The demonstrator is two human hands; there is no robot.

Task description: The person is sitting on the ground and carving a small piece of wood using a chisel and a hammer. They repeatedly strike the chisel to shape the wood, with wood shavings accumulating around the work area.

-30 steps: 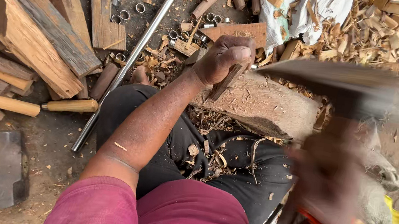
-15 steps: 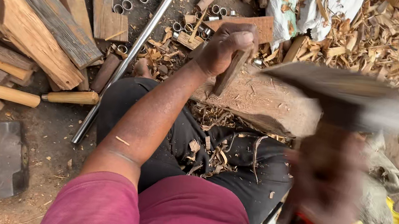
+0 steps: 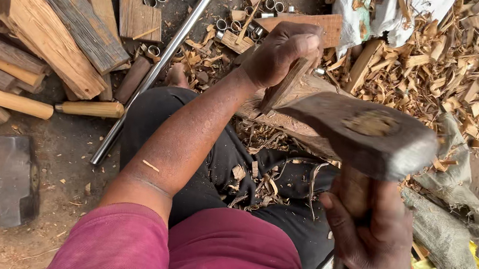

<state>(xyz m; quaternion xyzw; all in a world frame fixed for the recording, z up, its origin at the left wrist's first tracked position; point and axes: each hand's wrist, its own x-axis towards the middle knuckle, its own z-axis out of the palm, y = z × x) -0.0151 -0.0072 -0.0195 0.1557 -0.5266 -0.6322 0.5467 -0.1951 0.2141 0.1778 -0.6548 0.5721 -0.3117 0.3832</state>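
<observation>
We sit on the ground with our left hand (image 3: 282, 52) wrapped around the top of a short wooden stick (image 3: 284, 85), its grip pressed tight on the wood so the piece stands tilted on the chopping log (image 3: 289, 122) that lies across our lap. Our right hand (image 3: 372, 234) has its grip clamped on the handle of a hatchet (image 3: 365, 137), whose heavy dark head hangs raised close under the camera, above the log and just to the right of the stick. To do this cut well, we judge the blade should meet the stick low on its side, well below the left fingers (image 3: 304, 43), which curl over the upper end and would be the first thing at risk if the swing drifts high. We would keep the stick's foot planted on the log so it cannot skid, and let the head's weight do the work with a short, controlled drop instead of a full blow. Shavings (image 3: 469, 70) are heaped to the right, and a steel pipe (image 3: 163, 63) runs diagonally past our left knee, with rough planks (image 3: 54, 17) and finished handles (image 3: 89, 108) well off to the left, clear of the stroke.
</observation>
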